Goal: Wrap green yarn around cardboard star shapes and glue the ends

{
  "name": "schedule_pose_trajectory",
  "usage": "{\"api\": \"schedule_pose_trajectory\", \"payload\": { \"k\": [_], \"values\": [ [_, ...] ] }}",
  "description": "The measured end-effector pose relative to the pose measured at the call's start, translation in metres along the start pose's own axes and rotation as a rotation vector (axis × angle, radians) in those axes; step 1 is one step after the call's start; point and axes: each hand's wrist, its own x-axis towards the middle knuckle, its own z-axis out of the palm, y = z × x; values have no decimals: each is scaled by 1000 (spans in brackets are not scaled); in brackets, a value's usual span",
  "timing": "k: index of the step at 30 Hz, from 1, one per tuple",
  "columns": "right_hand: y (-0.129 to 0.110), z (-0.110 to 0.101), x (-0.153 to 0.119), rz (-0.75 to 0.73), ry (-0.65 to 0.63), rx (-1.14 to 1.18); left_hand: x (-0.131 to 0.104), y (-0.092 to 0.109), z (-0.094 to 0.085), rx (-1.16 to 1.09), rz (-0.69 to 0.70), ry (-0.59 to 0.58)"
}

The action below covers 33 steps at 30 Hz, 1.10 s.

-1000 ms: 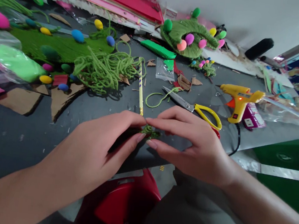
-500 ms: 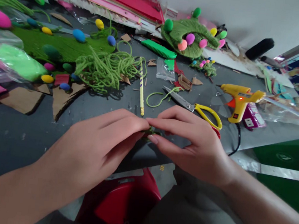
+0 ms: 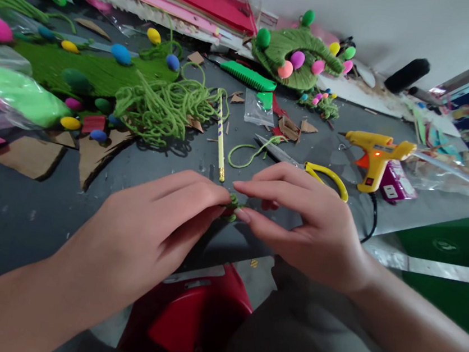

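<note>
In the head view my left hand (image 3: 166,213) is closed, its thumb and fingertips pinching a small green yarn piece (image 3: 233,207) that shows a bit of red. Most of that piece is hidden behind the fingers. My right hand (image 3: 301,217) is open beside it, index finger lifted away from the thumb, whose tip is at the piece's right end. Just beyond the hands lie a pale pencil (image 3: 220,140) and a loose strand of green yarn (image 3: 242,163). Scissors (image 3: 327,178) with a yellow handle loop lie partly behind my right hand.
A tangled heap of green yarn (image 3: 166,109) lies at the left, near cardboard scraps (image 3: 29,155). A yellow glue gun (image 3: 373,149) with a lit red light stands at the right, its cord hanging down. Farther back are a green cutter (image 3: 248,76) and a yarn-wrapped shape (image 3: 274,50) with pompoms.
My right index finger has lifted away from the left fingertips, opening a gap from the thumb. More of the green yarn piece now shows. My left hand keeps its pinch.
</note>
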Motion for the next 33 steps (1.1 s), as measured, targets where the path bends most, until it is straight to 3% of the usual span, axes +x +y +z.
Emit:
{"api": "schedule_pose_trajectory", "payload": {
  "k": [17,27,33],
  "values": [
    [-1,1,1,-29,-15,-64,2,1,0,-1,-6,-7],
    [-2,-2,-3,-157,-45,-145,2,2,0,-27,5,17],
    [-4,-1,0,-27,39,-34,0,0,1,-3,13,9]
  ]
}}
